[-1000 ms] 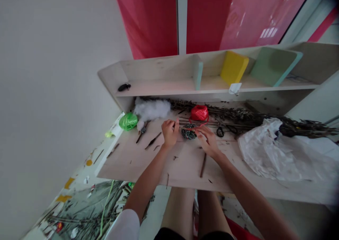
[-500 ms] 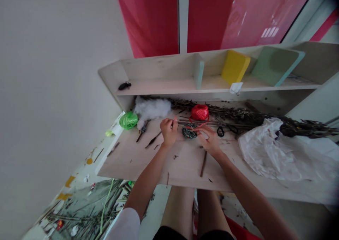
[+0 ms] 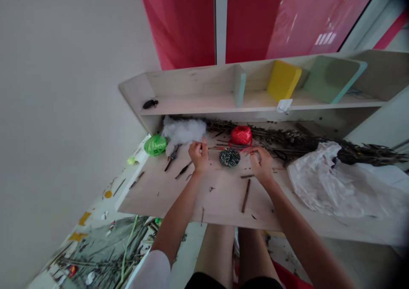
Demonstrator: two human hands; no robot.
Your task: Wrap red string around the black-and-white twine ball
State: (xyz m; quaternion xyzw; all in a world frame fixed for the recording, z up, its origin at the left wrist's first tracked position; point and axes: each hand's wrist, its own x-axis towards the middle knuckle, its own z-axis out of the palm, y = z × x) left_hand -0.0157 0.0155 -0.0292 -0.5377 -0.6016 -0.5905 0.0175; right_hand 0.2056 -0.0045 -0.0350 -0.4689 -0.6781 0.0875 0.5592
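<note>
My left hand [image 3: 198,157] is closed in a pinch on one end of a thin stick [image 3: 213,148], which points right and shows some red along it. To the right, my right hand [image 3: 262,164] pinches a red plastic string [image 3: 246,150]. Between my hands, on the table, sits a ball of dark green and white yarn [image 3: 229,158], with neither hand touching it. Just behind lies a roll of red plastic string [image 3: 241,135]. Whether the pinched strand runs to the roll or to the stick, I cannot tell.
Scissors [image 3: 280,154], partly hidden, lie behind my right hand. White stuffing [image 3: 183,130] and a green string roll [image 3: 155,145] are at the left. Dried stalks [image 3: 287,136] line the back under a shelf [image 3: 191,104]. A white plastic bag [image 3: 315,178] covers the right side.
My right hand has moved right, away from the yarn ball, drawing the red string outward. My left hand has shifted slightly left. The yarn ball now shows fully.
</note>
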